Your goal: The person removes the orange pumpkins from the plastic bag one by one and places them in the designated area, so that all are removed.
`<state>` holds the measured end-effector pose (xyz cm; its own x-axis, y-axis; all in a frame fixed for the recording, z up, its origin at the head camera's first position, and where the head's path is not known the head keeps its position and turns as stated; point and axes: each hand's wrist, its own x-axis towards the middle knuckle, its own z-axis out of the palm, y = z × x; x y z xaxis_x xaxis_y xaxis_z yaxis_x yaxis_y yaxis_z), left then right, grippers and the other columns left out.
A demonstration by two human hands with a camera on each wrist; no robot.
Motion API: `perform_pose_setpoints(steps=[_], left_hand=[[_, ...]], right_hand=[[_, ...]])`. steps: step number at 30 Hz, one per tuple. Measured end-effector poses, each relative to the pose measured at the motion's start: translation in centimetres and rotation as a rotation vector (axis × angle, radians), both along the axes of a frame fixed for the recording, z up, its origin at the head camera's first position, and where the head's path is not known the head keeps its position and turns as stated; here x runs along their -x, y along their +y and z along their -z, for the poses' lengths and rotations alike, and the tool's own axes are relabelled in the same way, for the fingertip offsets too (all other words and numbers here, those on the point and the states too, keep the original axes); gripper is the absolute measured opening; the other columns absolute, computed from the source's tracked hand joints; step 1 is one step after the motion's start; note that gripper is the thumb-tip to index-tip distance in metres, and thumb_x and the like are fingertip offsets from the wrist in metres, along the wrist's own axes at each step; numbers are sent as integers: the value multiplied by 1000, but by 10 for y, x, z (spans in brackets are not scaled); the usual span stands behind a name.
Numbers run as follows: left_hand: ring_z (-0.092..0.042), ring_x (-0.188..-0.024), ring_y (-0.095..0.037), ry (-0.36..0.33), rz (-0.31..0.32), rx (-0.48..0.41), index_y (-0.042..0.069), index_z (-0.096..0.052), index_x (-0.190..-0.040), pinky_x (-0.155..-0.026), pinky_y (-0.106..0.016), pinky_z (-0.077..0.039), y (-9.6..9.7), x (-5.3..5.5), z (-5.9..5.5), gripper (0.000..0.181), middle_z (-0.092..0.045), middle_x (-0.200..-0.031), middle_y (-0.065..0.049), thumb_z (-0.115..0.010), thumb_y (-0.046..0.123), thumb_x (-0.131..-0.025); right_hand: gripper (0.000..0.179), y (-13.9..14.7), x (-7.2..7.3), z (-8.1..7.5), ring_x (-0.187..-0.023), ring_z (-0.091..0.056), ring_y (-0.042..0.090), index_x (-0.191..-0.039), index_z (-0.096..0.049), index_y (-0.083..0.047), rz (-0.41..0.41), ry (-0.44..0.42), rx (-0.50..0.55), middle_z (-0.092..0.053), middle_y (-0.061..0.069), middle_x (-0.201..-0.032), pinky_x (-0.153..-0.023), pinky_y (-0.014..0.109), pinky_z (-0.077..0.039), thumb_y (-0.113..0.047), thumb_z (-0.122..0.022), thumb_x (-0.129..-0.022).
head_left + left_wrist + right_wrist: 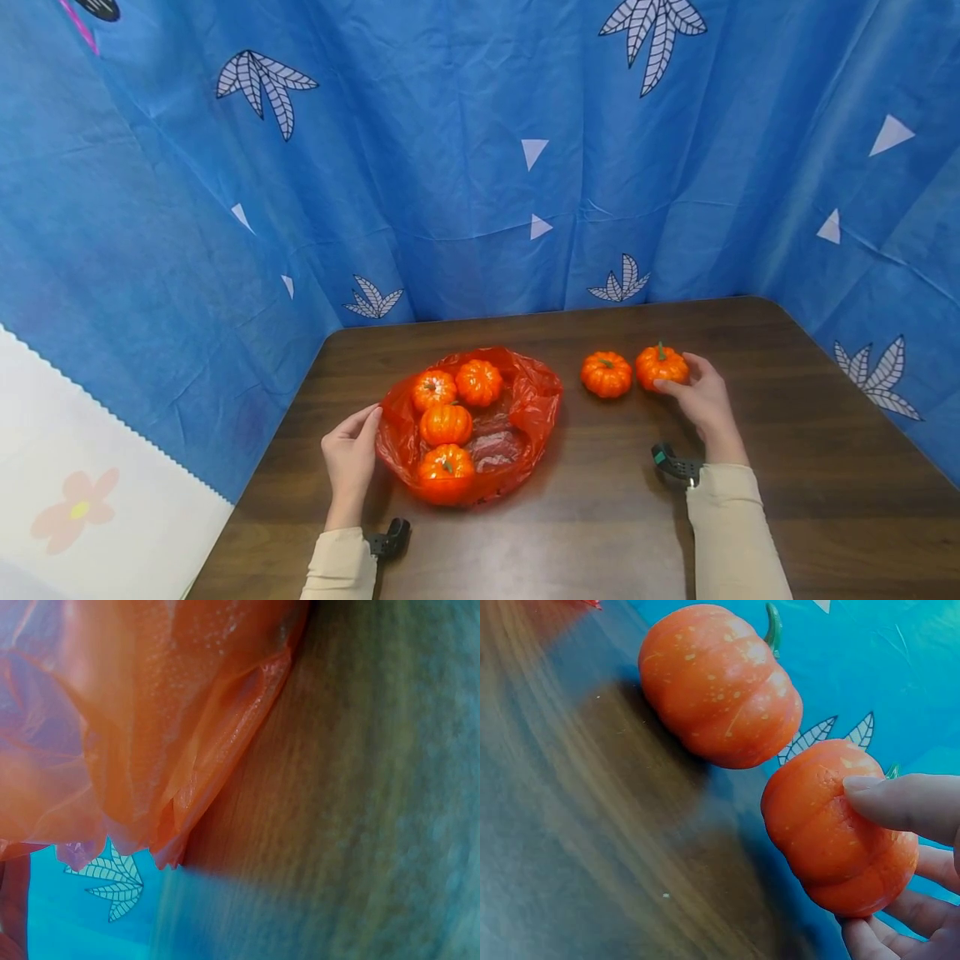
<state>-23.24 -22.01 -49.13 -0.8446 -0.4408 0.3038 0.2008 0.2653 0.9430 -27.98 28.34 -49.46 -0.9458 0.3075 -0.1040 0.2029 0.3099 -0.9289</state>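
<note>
My left hand (350, 454) pinches the left rim of a red plastic bag (542, 392), which lies spread open on the table. Inside the bag are several small orange pumpkins (446, 425), mostly along its left side. My right hand (707, 406) grips another small pumpkin (832, 832) with a green stem, thumb on its near side and fingers around the far side. Just left of it sits one more pumpkin (606, 374) on the table. In the left wrist view, the bag's crinkled film (150, 712) fills the upper left and the left fingers are mostly hidden.
A dark wooden table (585, 533) carries everything. Blue curtains (465, 167) with leaf prints hang behind its far edge and along both sides. White cloth (90, 467) with a flower print hangs at the left. Each wrist wears a black camera mount (678, 465).
</note>
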Motion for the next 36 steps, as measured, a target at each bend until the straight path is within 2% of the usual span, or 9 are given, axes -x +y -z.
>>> perform_pose_setpoints(steps=[7, 25, 36], left_hand=[[-71, -81, 0, -6, 11, 2, 6, -77, -109, -74, -17, -59, 0, -1, -1, 31, -75, -111, -18, -73, 31, -92], [-72, -80, 0, 2, 13, 1, 6, -77, -109, -73, -18, -59, -1, 1, 0, 31, -75, -112, -18, -73, 31, -92], [-72, -79, -1, 4, 7, 0, 6, -78, -108, -72, -18, -59, 0, 0, -2, 31, -76, -109, -17, -74, 31, -91]], right_hand=[[82, -2, -2, 0, -147, -25, 50, -159, -15, -2, -36, -4, -4, -14, 28, -164, -118, 62, -30, -20, -65, -97], [87, -1, 1, 2, -146, -24, 52, -159, -11, -1, -61, -26, -29, -11, 29, -164, -117, 64, -29, -23, -66, -96], [83, 5, 0, -1, -143, -31, 51, -159, -12, -2, -12, -10, -30, -19, 30, -162, -114, 62, -37, -25, -63, -98]])
